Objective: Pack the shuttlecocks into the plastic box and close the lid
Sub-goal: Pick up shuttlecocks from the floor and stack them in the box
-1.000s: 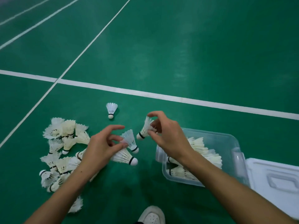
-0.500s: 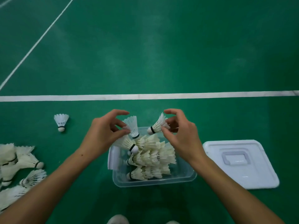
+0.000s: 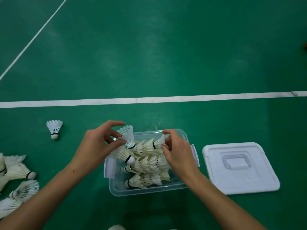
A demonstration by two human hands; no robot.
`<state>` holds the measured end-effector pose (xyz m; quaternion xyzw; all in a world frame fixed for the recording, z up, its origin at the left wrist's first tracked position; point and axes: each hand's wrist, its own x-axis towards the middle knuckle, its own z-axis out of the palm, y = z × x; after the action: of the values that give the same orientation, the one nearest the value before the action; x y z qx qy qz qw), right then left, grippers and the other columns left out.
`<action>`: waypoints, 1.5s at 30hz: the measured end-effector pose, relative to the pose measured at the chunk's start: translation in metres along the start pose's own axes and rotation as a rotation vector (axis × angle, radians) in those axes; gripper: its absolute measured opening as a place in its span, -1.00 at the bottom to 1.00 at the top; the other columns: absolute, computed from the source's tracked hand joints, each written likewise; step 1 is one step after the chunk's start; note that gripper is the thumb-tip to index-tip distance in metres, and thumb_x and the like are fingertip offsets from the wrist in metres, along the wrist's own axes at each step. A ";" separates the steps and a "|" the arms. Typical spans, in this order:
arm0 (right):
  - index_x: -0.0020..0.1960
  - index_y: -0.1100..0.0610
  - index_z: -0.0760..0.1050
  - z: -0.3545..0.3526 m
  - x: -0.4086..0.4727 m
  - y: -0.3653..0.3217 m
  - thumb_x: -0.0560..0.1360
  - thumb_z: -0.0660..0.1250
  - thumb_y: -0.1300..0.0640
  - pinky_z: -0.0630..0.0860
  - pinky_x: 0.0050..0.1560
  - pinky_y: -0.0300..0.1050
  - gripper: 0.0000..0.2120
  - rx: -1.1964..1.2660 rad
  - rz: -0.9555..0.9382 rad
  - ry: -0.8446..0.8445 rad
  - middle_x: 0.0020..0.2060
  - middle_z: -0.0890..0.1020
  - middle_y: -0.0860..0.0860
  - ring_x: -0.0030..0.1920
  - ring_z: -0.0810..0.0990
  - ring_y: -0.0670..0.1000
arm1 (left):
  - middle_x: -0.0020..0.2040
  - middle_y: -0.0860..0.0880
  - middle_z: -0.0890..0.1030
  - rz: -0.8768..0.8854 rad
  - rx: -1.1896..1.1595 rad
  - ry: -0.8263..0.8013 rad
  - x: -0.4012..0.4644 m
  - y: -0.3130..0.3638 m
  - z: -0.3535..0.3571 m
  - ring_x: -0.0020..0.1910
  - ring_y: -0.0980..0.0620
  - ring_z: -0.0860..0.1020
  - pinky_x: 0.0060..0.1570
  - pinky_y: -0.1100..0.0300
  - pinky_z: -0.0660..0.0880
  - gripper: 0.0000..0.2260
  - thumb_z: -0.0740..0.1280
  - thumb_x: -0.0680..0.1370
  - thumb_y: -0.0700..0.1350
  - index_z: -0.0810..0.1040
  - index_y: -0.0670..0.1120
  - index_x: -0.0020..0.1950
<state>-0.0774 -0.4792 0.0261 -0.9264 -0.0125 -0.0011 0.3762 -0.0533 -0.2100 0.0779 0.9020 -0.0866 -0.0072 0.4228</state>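
The clear plastic box (image 3: 149, 190) is sitting on the green court floor (image 3: 149, 55) just in front of the person, already part-filled with shuttlecocks (image 3: 147, 165) lying in nested rows, cork ends pointing to nine o'clock, likely to save room. The left hand (image 3: 95, 150) is pinching two shuttlecocks (image 3: 127, 146) by their skirts over the box's ten o'clock corner, and the right hand (image 3: 178, 151) is pinching one shuttlecock (image 3: 158, 141) over its one o'clock side, corks leading for slotting in. The lid (image 3: 239, 168) is lying flat at three o'clock, within reach for closing. Loose shuttlecocks (image 3: 18, 173) are waiting at nine o'clock, one standing apart (image 3: 54, 129) at ten.
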 end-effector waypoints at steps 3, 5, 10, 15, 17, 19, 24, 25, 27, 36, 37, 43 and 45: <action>0.36 0.01 0.44 0.013 0.007 -0.002 0.59 0.45 0.22 0.65 -0.01 -0.05 -0.61 0.098 0.089 -0.049 -0.11 0.56 -0.21 -0.08 0.64 -0.13 | -0.11 0.20 0.73 -0.006 -0.017 -0.016 -0.004 -0.003 -0.002 -0.29 0.09 0.68 -0.18 0.14 0.64 -0.56 0.61 0.44 -0.14 0.63 0.13 0.26; 0.29 -0.02 0.43 0.018 0.010 -0.004 0.59 0.46 0.21 0.61 -0.08 -0.23 -0.64 0.154 0.149 -0.082 -0.08 0.59 -0.17 -0.09 0.64 -0.17 | -0.11 0.20 0.73 -0.008 -0.024 -0.028 -0.005 -0.004 -0.002 -0.28 0.08 0.68 -0.17 0.15 0.64 -0.57 0.61 0.45 -0.15 0.63 0.13 0.26; 0.22 -0.04 0.39 0.022 0.016 -0.006 0.58 0.48 0.19 0.54 -0.19 -0.38 -0.66 0.220 0.216 -0.118 -0.05 0.63 -0.09 -0.09 0.63 -0.18 | -0.09 0.27 0.72 0.012 -0.002 -0.071 -0.004 -0.003 -0.001 -0.24 0.10 0.68 -0.13 0.19 0.63 -0.57 0.62 0.45 -0.13 0.62 0.14 0.26; 0.31 -0.04 0.45 -0.007 0.016 -0.004 0.53 0.54 0.01 0.63 0.09 -0.21 -0.58 0.143 0.171 -0.250 0.01 0.65 -0.15 0.01 0.64 -0.20 | -0.10 0.24 0.74 0.094 0.073 -0.196 0.010 0.006 0.004 -0.17 0.15 0.70 -0.07 0.10 0.66 -0.56 0.58 0.49 -0.07 0.57 0.20 0.31; 0.33 -0.02 0.49 -0.026 0.016 -0.007 0.52 0.55 0.02 0.62 0.19 -0.18 -0.56 0.074 0.095 -0.194 0.06 0.65 -0.16 0.07 0.63 -0.20 | -0.09 0.25 0.74 0.154 0.092 -0.247 0.021 0.014 0.006 -0.17 0.17 0.70 -0.05 0.10 0.65 -0.54 0.57 0.51 -0.06 0.54 0.17 0.35; 0.33 -0.01 0.51 -0.043 0.017 -0.014 0.49 0.58 0.08 0.58 0.23 -0.25 -0.54 0.099 -0.001 -0.139 0.11 0.65 -0.17 0.13 0.62 -0.21 | -0.07 0.24 0.74 0.194 0.118 -0.328 0.033 0.025 0.012 -0.17 0.20 0.68 -0.02 0.12 0.64 -0.53 0.55 0.53 -0.05 0.50 0.16 0.39; 0.36 0.01 0.52 -0.048 0.021 -0.027 0.46 0.60 0.14 0.51 0.34 -0.27 -0.48 0.126 -0.149 -0.213 0.19 0.66 -0.19 0.22 0.61 -0.21 | -0.06 0.20 0.75 0.265 0.080 -0.464 0.058 0.045 0.028 -0.14 0.19 0.68 -0.07 0.28 0.58 -0.54 0.54 0.55 -0.09 0.49 0.08 0.40; 0.34 0.01 0.54 -0.047 0.021 -0.026 0.45 0.61 0.11 0.53 0.33 -0.22 -0.50 0.108 -0.156 -0.217 0.16 0.66 -0.21 0.20 0.61 -0.21 | -0.06 0.18 0.76 0.269 0.044 -0.463 0.061 0.046 0.030 -0.15 0.17 0.69 -0.08 0.28 0.58 -0.55 0.54 0.55 -0.12 0.49 0.05 0.39; 0.27 -0.01 0.59 -0.047 0.022 -0.022 0.45 0.61 0.05 0.54 0.25 -0.15 -0.57 0.048 -0.173 -0.194 0.02 0.60 -0.32 0.13 0.59 -0.19 | -0.05 0.14 0.76 0.273 -0.008 -0.441 0.064 0.046 0.032 -0.18 0.14 0.69 -0.10 0.26 0.60 -0.54 0.54 0.54 -0.16 0.50 0.02 0.40; 0.04 -0.07 0.63 -0.053 -0.001 0.007 0.52 0.53 -0.07 0.60 -0.13 -0.02 -0.85 -0.216 -0.035 0.165 -0.11 0.70 -0.22 -0.12 0.61 -0.07 | 0.09 0.22 0.69 0.229 0.116 -0.293 0.050 0.019 0.030 -0.20 0.11 0.65 -0.16 0.30 0.61 -0.66 0.57 0.50 -0.14 0.63 0.10 0.22; 0.01 -0.07 0.61 -0.052 -0.004 0.009 0.53 0.51 -0.09 0.60 -0.18 -0.02 -0.86 -0.274 -0.030 0.186 -0.13 0.72 -0.20 -0.15 0.64 -0.04 | 0.10 0.22 0.68 0.212 0.144 -0.317 0.046 0.014 0.032 -0.18 0.14 0.65 -0.15 0.32 0.61 -0.67 0.57 0.51 -0.13 0.63 0.11 0.22; -0.01 -0.08 0.57 -0.033 -0.005 0.007 0.59 0.40 -0.17 0.52 -0.31 -0.09 -0.83 -0.475 0.003 0.129 -0.20 0.73 -0.13 -0.23 0.67 0.03 | 0.15 0.26 0.67 0.103 0.198 -0.416 0.027 -0.004 0.048 -0.13 0.29 0.63 -0.10 0.39 0.59 -0.68 0.52 0.55 -0.12 0.62 0.09 0.28; 0.01 -0.07 0.60 -0.025 -0.001 0.006 0.59 0.42 -0.13 0.56 -0.27 -0.09 -0.86 -0.446 0.017 0.089 -0.17 0.74 -0.13 -0.21 0.69 0.01 | 0.14 0.23 0.68 0.093 0.187 -0.418 0.026 -0.006 0.052 -0.15 0.33 0.62 -0.16 0.47 0.51 -0.68 0.53 0.55 -0.15 0.62 0.05 0.28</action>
<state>-0.0785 -0.5010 0.0400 -0.9858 0.0122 -0.0415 0.1625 -0.0318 -0.2502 0.0415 0.9111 -0.2143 -0.1665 0.3102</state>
